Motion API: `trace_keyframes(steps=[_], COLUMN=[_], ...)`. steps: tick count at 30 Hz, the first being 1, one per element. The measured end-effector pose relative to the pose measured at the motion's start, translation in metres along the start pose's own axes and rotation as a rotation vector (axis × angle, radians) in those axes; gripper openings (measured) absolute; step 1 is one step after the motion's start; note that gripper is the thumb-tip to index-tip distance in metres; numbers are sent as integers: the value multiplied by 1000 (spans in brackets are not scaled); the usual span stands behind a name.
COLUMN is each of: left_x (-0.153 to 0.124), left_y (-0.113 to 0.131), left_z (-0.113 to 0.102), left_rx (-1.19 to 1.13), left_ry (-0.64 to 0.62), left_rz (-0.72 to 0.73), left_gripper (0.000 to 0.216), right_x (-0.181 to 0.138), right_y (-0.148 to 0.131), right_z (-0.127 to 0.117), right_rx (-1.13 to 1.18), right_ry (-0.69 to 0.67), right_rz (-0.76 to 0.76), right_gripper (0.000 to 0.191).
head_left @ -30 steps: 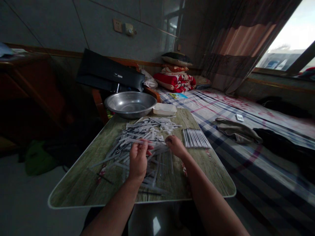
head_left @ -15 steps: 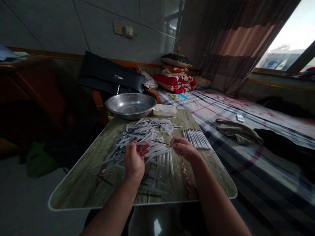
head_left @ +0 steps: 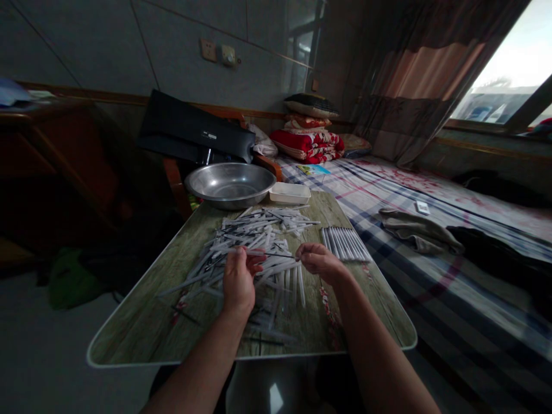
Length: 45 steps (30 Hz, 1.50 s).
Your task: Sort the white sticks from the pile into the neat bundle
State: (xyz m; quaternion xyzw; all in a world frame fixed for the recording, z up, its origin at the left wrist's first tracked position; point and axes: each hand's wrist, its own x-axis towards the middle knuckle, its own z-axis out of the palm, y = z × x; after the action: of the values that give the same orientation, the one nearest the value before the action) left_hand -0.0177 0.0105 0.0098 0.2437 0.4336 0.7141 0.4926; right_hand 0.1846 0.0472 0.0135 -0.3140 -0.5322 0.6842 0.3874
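Pinched between the thumb and fingers of my left hand (head_left: 239,282) is a translucent whitish tube (head_left: 252,252), held roughly level above the pile. My right hand (head_left: 319,263) closes its fingertips on one end of a thin dark rod (head_left: 280,255). The rod points left and its far end meets the tube's right end; whether it is inside, I cannot tell. Below both hands spreads a loose pile of similar whitish tubes and dark rods (head_left: 259,230). Right of my right hand, several tubes with dark ends lie side by side in a neat row (head_left: 346,244).
A wide metal basin (head_left: 230,198) and a shallow cream plastic tray (head_left: 290,194) stand at the table's (head_left: 129,333) far edge. A bed with a plaid sheet (head_left: 362,198) adjoins on the right. Behind the basin, a large black case (head_left: 185,129) leans on a wooden chair.
The dark rod has swung into line with the tube, and its tip has come to the tube's right end. My left hand has shifted slightly right.
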Motion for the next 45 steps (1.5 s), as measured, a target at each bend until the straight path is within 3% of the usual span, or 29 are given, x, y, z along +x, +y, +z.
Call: trace_keyframes(steps=[5,13,21,25,28,32,37,45], left_x=[-4,-6,-7,-6,-5,-3,-2,-1], left_y=[-1,2,3,8,14,17,13,9], left_z=[2,3,3,6,8,8,7,4], left_rx=[42,-92,-207,-324,-389,-415,-435,-408], left_ry=[-85,-227,-261,-214,-143,-94,-65,-85], left_rz=[-41,-391,-499,-524,-524,-497,-466,-454], left_gripper=[29,26,11,2,1,2,5,4], right_x=[1,1,8,10,18,42,87,127], right_y=[1,9,19,13,7,5,2,5], right_z=[8,29,38,36,28,19,10,-12], right_rx=[90,207,51,29,-133,-598,-1248,-1404], right_ry=[-74,-199,-61,32,202,362,320,98], right_rz=[-5,-47,-87,-115,-138,-115,-76,20], right_gripper=[21,34,38,37,31,14,32,30])
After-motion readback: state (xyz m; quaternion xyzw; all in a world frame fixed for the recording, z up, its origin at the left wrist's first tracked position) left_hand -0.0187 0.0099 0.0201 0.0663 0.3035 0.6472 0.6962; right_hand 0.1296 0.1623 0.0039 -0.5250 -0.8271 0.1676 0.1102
